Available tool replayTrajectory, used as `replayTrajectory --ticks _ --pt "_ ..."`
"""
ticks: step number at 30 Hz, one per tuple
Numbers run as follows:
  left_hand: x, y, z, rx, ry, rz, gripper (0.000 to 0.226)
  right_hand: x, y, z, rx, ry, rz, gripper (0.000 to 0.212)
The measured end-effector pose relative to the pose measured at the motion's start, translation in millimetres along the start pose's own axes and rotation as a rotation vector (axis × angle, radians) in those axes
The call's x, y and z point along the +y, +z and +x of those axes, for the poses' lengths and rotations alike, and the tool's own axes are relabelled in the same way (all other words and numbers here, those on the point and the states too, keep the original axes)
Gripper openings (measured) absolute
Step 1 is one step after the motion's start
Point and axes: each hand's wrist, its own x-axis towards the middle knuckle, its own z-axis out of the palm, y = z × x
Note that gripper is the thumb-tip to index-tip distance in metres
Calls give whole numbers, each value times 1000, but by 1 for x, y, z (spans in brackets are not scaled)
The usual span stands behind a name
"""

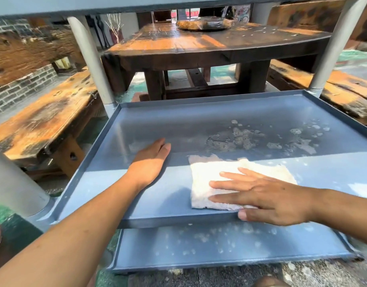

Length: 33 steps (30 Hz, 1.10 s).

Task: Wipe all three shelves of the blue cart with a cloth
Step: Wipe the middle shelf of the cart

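The blue cart's middle shelf (157, 121) fills the centre of the view, with soapy foam patches (236, 139) across its far right half. A white cloth (207, 175) lies flat on the near part of this shelf. My right hand (267, 197) presses flat on the cloth, fingers spread and pointing left, thumb over the shelf's front lip. My left hand (149, 162) rests palm down on the bare shelf to the left of the cloth, holding nothing. Below, the bottom shelf (219, 249) shows pale spots. The top shelf's underside (95, 5) runs along the upper edge.
Grey cart posts stand at the far left (89, 59), far right (333, 48) and near left (15, 183). A dark wooden table (199, 44) stands behind the cart, with wooden benches to the left (44, 119) and right (344, 92). A brick wall (19, 88) is at left.
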Motion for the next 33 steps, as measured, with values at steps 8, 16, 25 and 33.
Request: replayTrajectory --ticks 8,16,25,33 --pt "8 -4 -6 26 -34 -413 89 -28 -3 43 -68 -58 6 52" --pt "18 -9 -16 -67 -149 -536 80 -87 -4 131 -44 -143 -14 64" --pt "10 -5 -4 -33 -3 -193 60 -28 -6 106 116 -79 8 50" --pt "5 0 -14 -152 159 306 64 63 -33 144 352 176 -89 44"
